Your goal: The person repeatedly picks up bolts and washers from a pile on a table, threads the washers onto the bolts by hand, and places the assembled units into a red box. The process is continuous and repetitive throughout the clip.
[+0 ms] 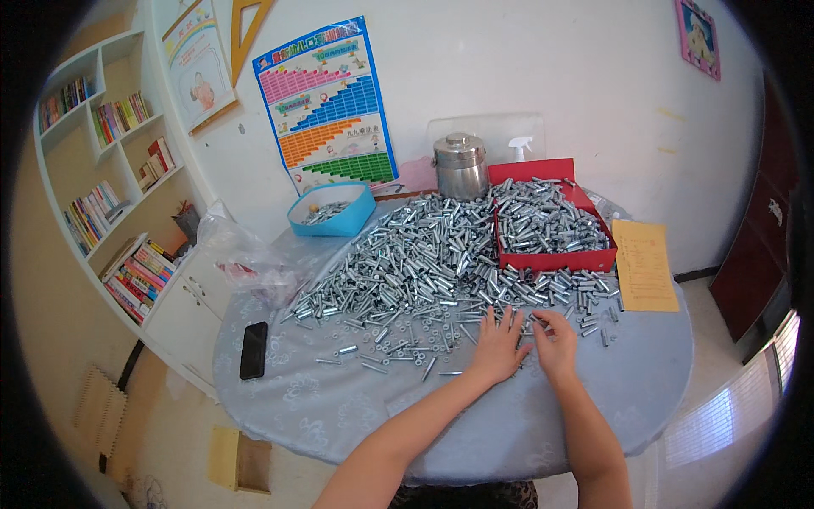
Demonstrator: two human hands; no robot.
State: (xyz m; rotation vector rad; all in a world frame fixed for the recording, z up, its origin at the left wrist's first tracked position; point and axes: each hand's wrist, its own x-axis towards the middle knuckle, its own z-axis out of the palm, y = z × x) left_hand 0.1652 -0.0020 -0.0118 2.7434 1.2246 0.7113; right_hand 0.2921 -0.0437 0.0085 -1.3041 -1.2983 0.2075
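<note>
A large heap of small silver metal sleeves and bolts (424, 263) covers the middle of a round table with a grey-blue cloth (339, 407). My left hand (496, 348) lies flat with fingers spread on the loose parts at the heap's near edge. Just to its right, my right hand (553, 338) has its fingertips pinched on a small metal part (538, 320). A red box (551, 222) piled with the same silver parts stands behind my hands. Washers and bolts (381, 343) lie scattered to the left.
A blue bowl (332, 212) with some parts, a steel canister (460, 164) and a white spray bottle (519, 148) stand at the back. A yellow paper (644, 265) lies at the right, a black phone (253, 349) at the left, beside a clear plastic bag (242, 250). Bookshelves (110, 170) line the left wall.
</note>
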